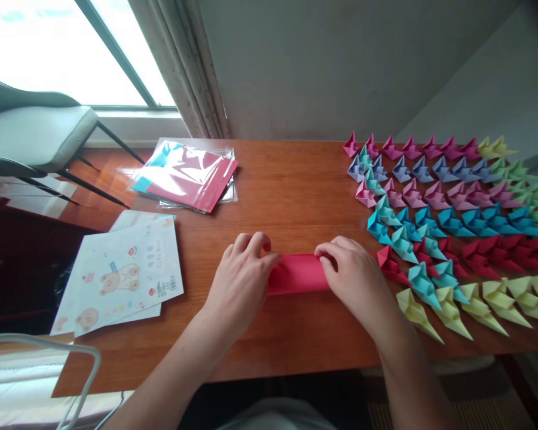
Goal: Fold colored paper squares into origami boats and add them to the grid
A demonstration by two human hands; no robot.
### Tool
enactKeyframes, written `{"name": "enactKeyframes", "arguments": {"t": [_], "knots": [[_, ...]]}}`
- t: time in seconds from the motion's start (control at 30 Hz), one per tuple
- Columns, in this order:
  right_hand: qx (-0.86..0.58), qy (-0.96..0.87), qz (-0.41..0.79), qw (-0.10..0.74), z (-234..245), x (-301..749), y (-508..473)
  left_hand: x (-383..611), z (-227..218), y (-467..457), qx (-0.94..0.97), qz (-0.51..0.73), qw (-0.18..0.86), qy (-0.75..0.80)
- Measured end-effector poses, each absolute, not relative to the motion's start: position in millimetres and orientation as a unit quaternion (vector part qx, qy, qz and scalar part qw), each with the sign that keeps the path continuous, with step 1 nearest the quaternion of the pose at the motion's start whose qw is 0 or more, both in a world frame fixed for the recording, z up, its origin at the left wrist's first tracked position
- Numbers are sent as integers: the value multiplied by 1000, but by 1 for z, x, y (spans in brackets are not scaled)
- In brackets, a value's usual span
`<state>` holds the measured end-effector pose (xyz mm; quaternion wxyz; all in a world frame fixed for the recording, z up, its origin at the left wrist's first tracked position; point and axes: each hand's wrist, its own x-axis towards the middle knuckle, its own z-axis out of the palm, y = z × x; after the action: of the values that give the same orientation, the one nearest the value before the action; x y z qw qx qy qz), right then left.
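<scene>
A folded red sheet of paper lies flat on the wooden table, near its front edge. My left hand presses on the sheet's left end with curled fingers. My right hand pinches the right end, fingers bent onto the paper. Both hands cover the ends, so only the middle strip of red shows. Just to the right of my right hand begin rows of folded paper figures.
Several rows of pink, purple, blue, teal, red, yellow and green origami pieces fill the table's right side. A plastic pack of coloured paper lies at the back left. Printed cartoon sheets overhang the left edge. A grey chair stands by the window.
</scene>
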<state>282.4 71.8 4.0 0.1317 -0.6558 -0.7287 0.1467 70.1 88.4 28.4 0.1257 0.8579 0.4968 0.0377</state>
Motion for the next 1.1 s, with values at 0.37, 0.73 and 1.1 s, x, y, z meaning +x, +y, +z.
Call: {"name": "enactKeyframes", "arguments": {"t": [0.37,0.73,1.1], "knots": [[-633,-760,131,75,11,257,75,89,25,87,875,28,135,464],[-632,-765,66,100,0,238,40,101,14,60,856,63,157,489],[-625,-774,-49,88,-8,244,21,109,2,38,859,62,55,506]]}}
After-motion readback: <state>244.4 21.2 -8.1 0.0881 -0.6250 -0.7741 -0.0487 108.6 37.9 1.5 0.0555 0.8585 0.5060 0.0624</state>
